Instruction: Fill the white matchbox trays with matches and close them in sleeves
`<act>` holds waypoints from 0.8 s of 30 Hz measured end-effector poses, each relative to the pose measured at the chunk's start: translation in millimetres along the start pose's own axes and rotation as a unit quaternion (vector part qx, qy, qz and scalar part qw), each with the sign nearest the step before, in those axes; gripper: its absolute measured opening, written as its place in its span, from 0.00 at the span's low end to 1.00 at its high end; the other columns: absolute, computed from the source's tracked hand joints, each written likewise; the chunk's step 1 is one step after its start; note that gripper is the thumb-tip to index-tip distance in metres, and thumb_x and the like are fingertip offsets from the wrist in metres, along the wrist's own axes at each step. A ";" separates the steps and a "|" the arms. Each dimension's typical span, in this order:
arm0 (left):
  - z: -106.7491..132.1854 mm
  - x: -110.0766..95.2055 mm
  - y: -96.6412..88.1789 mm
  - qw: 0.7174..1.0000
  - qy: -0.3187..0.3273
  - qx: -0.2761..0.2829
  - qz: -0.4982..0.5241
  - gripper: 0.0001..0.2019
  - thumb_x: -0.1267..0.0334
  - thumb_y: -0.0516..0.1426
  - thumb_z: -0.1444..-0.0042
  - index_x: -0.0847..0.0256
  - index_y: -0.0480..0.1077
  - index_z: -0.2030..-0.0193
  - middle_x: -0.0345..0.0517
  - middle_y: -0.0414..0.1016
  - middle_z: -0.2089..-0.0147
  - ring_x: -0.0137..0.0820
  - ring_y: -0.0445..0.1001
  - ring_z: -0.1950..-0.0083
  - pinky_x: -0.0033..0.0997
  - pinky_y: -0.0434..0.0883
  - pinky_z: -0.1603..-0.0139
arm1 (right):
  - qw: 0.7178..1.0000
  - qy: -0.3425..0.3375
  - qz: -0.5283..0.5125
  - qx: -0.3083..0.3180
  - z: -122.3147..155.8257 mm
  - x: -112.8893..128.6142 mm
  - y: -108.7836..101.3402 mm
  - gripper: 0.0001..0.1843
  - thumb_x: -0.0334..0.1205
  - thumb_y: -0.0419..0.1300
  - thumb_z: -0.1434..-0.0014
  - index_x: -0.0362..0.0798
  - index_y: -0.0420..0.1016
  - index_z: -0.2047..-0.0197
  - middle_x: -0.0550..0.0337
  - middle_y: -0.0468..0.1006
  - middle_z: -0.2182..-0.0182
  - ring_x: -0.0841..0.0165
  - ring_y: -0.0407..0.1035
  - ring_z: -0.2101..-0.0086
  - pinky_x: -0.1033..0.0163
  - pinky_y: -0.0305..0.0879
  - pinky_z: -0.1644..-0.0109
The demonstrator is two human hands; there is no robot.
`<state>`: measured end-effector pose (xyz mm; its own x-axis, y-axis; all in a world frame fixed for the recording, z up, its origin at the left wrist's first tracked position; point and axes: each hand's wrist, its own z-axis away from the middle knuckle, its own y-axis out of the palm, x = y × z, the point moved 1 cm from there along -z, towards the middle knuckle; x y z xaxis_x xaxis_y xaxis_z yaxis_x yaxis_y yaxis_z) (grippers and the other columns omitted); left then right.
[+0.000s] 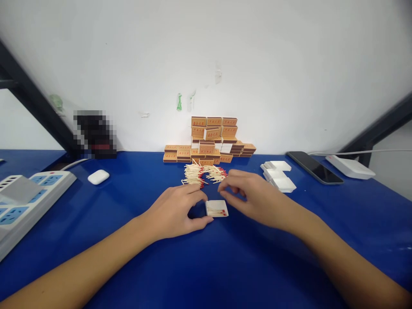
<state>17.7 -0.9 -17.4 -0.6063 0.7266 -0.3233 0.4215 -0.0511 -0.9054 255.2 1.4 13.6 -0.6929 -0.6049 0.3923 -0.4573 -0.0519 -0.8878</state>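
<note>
A small white matchbox tray (216, 208) with a few red-tipped matches in it lies on the blue table (206, 266). My left hand (177, 212) grips the tray's left side between thumb and forefinger. My right hand (249, 193) hovers just right of and behind the tray, its fingertips pinched together; whether a match is between them I cannot make out. A loose heap of matches (204, 174) lies just beyond both hands. Behind it a stack of orange matchboxes (210, 139) stands against the white wall.
Several empty white trays (279, 177) are piled at the right, with a black phone (314, 167) and a white box (350, 166) beyond. A power strip (22, 199) and a white earbud case (98, 177) lie at the left.
</note>
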 end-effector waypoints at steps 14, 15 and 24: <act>0.2 -3.3 -0.1 1.000 0.017 0.011 0.003 0.11 0.53 0.62 0.38 0.58 0.73 0.59 0.40 0.74 0.62 0.32 0.74 0.62 0.34 0.67 0.65 | 0.999 0.016 -0.030 0.034 1.4 18.4 10.9 0.02 0.39 0.65 0.36 0.51 0.77 0.62 0.63 0.74 0.68 0.69 0.69 0.68 0.63 0.60 0.65; 0.6 -3.1 0.2 1.000 0.016 0.010 0.004 0.11 0.53 0.62 0.38 0.58 0.73 0.58 0.40 0.74 0.62 0.32 0.74 0.62 0.34 0.68 0.65 | 0.998 0.011 -0.036 0.040 1.8 17.9 11.9 0.02 0.39 0.65 0.36 0.51 0.78 0.61 0.62 0.75 0.67 0.69 0.69 0.68 0.64 0.61 0.64; 0.2 -3.0 0.9 1.000 0.024 0.013 -0.001 0.11 0.54 0.61 0.38 0.58 0.73 0.57 0.42 0.77 0.59 0.33 0.75 0.62 0.34 0.69 0.63 | 0.995 -0.002 -0.031 0.094 2.4 12.2 25.6 0.06 0.36 0.62 0.33 0.48 0.74 0.65 0.60 0.75 0.64 0.70 0.68 0.68 0.63 0.62 0.65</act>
<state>19.7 -3.3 -17.3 -0.5735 0.7593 -0.3075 0.4022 -0.0660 -0.9132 236.4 -9.3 -4.9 -0.6644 -0.5990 0.4469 -0.3862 -0.2367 -0.8915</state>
